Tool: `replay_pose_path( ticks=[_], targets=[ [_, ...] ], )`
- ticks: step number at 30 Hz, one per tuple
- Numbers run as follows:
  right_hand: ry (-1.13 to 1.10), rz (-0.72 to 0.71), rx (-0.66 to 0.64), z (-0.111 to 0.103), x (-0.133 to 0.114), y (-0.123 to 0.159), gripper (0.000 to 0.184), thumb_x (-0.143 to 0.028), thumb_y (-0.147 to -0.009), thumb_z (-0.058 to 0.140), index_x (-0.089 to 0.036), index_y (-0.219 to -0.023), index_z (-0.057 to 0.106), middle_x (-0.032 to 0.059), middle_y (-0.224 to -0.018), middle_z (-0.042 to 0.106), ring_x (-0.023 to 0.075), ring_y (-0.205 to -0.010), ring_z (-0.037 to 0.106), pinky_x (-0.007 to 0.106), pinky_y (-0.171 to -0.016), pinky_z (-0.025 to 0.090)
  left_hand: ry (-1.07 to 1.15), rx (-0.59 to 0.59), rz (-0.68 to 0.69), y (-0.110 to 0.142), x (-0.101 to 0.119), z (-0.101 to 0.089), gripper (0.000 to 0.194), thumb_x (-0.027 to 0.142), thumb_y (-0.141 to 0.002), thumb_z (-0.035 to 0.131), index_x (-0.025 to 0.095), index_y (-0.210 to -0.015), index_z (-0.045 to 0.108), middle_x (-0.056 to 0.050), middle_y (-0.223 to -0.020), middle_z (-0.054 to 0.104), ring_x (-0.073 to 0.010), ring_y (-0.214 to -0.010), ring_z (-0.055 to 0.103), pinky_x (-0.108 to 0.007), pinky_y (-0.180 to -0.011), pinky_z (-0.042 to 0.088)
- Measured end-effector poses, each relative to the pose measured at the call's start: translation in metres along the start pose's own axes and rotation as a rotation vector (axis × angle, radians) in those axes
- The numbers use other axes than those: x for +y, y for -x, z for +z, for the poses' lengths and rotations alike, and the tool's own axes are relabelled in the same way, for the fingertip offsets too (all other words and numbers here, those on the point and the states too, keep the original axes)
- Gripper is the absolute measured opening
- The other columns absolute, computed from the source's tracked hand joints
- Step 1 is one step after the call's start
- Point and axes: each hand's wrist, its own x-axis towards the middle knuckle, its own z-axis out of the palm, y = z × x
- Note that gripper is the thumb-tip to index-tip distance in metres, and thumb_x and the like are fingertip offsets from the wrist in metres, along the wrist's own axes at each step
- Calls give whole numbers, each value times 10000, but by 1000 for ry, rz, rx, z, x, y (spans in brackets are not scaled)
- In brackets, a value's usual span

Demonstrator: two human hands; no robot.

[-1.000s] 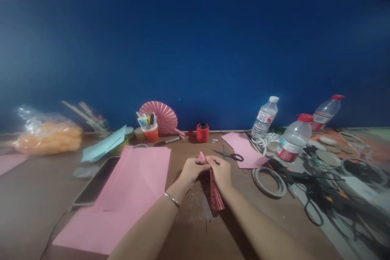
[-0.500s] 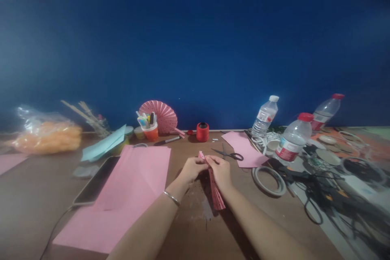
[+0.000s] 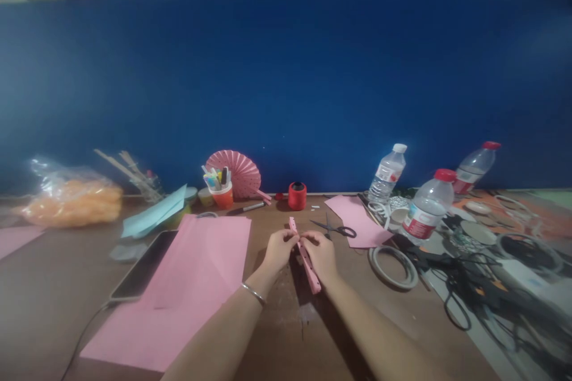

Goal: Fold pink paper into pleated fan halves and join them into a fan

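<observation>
Both my hands hold a strip of folded pink paper (image 3: pixel 310 269) with small dark holes or dots along it. It slants from the upper left down to the right over the brown table. My left hand (image 3: pixel 279 248) pinches its middle from the left side, and a silver bangle circles that wrist. Opposite it, my right hand (image 3: pixel 320 252) grips the same stretch, fingertips meeting those of the left. Scissors (image 3: pixel 336 227) lie spread just beyond the right hand. Farther back stands a red spool of thread (image 3: pixel 297 196).
Pink sheets (image 3: pixel 201 286) and a tablet-like dark device (image 3: pixel 145 265) lie to the left. A finished pink paper fan (image 3: pixel 239 171) leans behind a pen cup (image 3: pixel 222 195). At right are a tape roll (image 3: pixel 393 268), bottles (image 3: pixel 426 208) and tangled black cables (image 3: pixel 456 292).
The folded paper's lower end, fanned out before, is now pressed into a narrow strip. Its upper end reaches farther beyond my fingers. The view has tipped slightly upward.
</observation>
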Motion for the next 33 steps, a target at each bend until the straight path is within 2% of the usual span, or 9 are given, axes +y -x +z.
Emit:
replay_pose_path(
  ticks=[5, 19, 25, 33],
  targets=[
    [74, -46, -32, 0, 0, -3, 137, -271, -645, 563, -179, -644, 666, 69, -786, 647, 213, -771, 581, 318, -722, 425, 3, 14, 5, 1, -1, 1, 194, 298, -665, 544, 114, -664, 607, 9, -573, 556, -90, -510, 451, -211, -512, 344],
    [197, -114, -152, -4, 3, -10, 127, -205, -658, 531, -178, -594, 639, 57, -828, 645, 179, -772, 584, 278, -721, 419, 44, 3, -7, -5, -12, 2, 195, 306, -662, 561, 115, -652, 598, 16, -545, 544, -86, -497, 466, -198, -497, 356],
    [255, -119, -114, -2, 4, -6, 130, -195, -675, 479, -181, -573, 559, 36, -703, 619, 173, -690, 559, 266, -652, 406, 46, 0, 1, -6, -13, 2, 178, 287, -670, 560, 115, -665, 607, 8, -573, 567, -86, -512, 480, -196, -509, 374],
    [310, -71, -10, -1, 3, -3, 179, -247, -716, 430, -167, -667, 584, 65, -711, 631, 194, -688, 567, 281, -638, 408, 39, 41, 14, -7, -20, 5, 169, 278, -702, 529, 123, -705, 597, -19, -648, 606, -113, -590, 554, -216, -569, 423]
  ],
)
